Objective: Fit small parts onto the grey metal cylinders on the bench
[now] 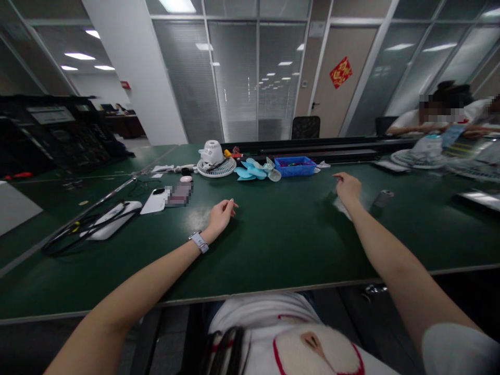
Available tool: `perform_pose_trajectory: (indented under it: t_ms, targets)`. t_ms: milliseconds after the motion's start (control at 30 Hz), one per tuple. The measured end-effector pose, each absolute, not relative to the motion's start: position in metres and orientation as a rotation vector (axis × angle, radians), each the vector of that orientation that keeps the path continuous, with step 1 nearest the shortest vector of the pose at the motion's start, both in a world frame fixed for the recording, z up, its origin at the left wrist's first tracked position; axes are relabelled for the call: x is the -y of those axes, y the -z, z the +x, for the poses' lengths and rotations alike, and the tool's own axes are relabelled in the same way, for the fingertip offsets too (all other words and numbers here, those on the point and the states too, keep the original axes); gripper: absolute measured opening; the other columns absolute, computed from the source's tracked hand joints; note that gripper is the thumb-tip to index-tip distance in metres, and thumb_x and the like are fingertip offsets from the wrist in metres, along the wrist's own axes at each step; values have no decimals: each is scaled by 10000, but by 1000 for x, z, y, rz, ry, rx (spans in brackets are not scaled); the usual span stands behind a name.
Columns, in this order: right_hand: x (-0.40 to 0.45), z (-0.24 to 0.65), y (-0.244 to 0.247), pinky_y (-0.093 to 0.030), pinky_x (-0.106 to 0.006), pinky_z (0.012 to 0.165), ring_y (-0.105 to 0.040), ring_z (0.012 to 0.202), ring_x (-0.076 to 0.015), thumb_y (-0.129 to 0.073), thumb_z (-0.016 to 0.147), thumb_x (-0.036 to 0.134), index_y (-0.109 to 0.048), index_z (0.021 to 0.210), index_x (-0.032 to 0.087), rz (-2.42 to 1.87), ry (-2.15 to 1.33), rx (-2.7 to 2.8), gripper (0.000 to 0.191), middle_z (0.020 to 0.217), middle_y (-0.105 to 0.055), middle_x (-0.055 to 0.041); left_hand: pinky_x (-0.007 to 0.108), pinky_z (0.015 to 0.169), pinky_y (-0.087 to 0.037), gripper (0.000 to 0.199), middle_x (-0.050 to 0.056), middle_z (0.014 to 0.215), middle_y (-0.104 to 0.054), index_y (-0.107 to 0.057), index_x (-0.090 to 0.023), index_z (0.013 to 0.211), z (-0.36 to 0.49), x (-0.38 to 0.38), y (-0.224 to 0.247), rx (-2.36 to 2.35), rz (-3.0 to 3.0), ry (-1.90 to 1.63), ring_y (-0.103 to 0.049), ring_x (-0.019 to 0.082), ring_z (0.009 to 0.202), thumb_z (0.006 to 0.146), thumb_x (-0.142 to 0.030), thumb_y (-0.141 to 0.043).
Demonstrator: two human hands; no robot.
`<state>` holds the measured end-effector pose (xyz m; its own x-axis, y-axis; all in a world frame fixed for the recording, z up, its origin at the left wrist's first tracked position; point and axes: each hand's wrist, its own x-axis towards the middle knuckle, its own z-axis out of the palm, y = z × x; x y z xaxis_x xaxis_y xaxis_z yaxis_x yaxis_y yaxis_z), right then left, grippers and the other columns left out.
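Observation:
My left hand (222, 216), with a watch (199, 242) on its wrist, hovers over or rests on the green table. Its fingers are loosely curled together, and nothing shows in them. Farther right, my right hand (349, 188) is closed, its index finger bent out to the left. Just below it is a blurred, pale, see-through piece (342, 208); the hand partly hides it, and how they touch is unclear. A small grey metal cylinder (383, 198) stands to the right of that hand. Beyond both hands lie blue fan blades (252, 170) and a blue basket (295, 167).
A white fan part (213, 159) sits at the back. On the left are a white phone (154, 201), a pixelated flat object (180, 192) and a white power strip (113, 221) with black cable. People (422, 122) work at the right near more fan parts (424, 151). The table's front edge (273, 291) is near my body.

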<state>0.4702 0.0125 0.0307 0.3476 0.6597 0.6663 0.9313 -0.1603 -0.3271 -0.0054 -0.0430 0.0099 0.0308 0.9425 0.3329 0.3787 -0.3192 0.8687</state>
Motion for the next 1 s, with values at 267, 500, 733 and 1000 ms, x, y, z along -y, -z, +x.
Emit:
perform_pose_trajectory:
  t_ms: [267, 500, 733, 1000]
  targets:
    - [-10, 468, -27, -479, -368, 826, -624, 905, -250, -440, 884, 187, -749, 1063, 191, -1935, 437, 1363, 357, 1032, -708, -126, 269, 616, -462, 518, 32, 663, -642, -683, -177, 818, -4, 47, -14, -1352, 1736, -1268, -614, 168, 646, 866, -645, -468]
    - [-12, 469, -18, -452, -389, 908, -594, 1043, -277, -478, 861, 229, -702, 1114, 163, -1830, 459, 1367, 344, 1121, -681, -140, 270, 603, -463, 523, 34, 657, -640, -680, -180, 806, -3, 49, -17, -1357, 1729, -1262, -613, 169, 640, 859, -657, -472]
    - [-20, 483, -2, -496, -407, 881, -638, 976, -277, -766, 694, 371, -589, 1211, 152, -1951, 87, 979, 588, 1086, -690, -139, 270, 598, -454, 509, 27, 637, -631, -682, -178, 802, -4, 46, -14, -1364, 1752, -1270, -611, 167, 626, 871, -636, -469]
    - [-25, 491, 1, -514, -443, 886, -666, 907, -279, -823, 602, 392, -636, 923, 171, -1917, 45, 928, 432, 934, -712, -110, 269, 604, -459, 514, 30, 654, -643, -687, -177, 815, -4, 46, -13, -1362, 1753, -1251, -621, 169, 637, 871, -641, -473]
